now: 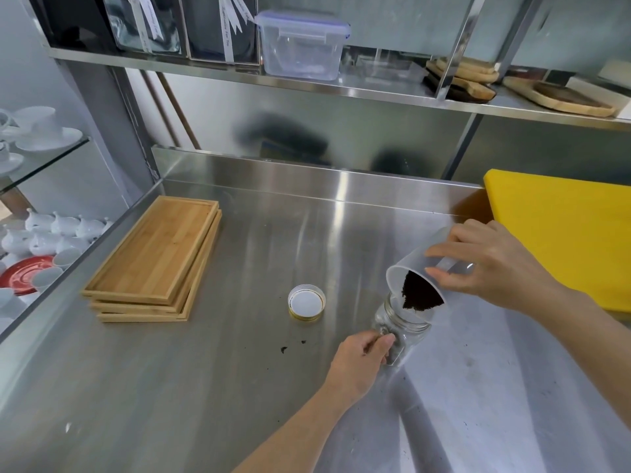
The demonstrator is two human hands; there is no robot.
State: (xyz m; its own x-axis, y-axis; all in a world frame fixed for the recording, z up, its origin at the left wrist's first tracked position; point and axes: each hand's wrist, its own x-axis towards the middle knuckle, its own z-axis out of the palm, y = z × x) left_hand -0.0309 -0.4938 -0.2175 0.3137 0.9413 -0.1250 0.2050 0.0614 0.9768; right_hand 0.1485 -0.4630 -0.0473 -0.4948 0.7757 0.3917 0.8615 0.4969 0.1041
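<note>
A small clear glass jar (404, 331) stands on the steel counter (239, 370), and my left hand (362, 361) grips its lower side. My right hand (491, 264) holds a translucent white plastic cup (415, 264), tipped with its mouth down over the jar's opening. Dark ground powder (420, 293) lies at the cup's lip, right above the jar mouth. The jar's lid (306, 302) lies upside down on the counter, to the left of the jar. A few dark crumbs (284, 349) are scattered on the counter in front of the lid.
Three stacked bamboo trays (153, 257) lie at the counter's left. A yellow cutting board (566, 233) lies at the right. The shelf above carries a clear lidded plastic box (302, 46) and wooden boards (563, 97). White cups and teapots (51, 233) fill glass shelves at the far left.
</note>
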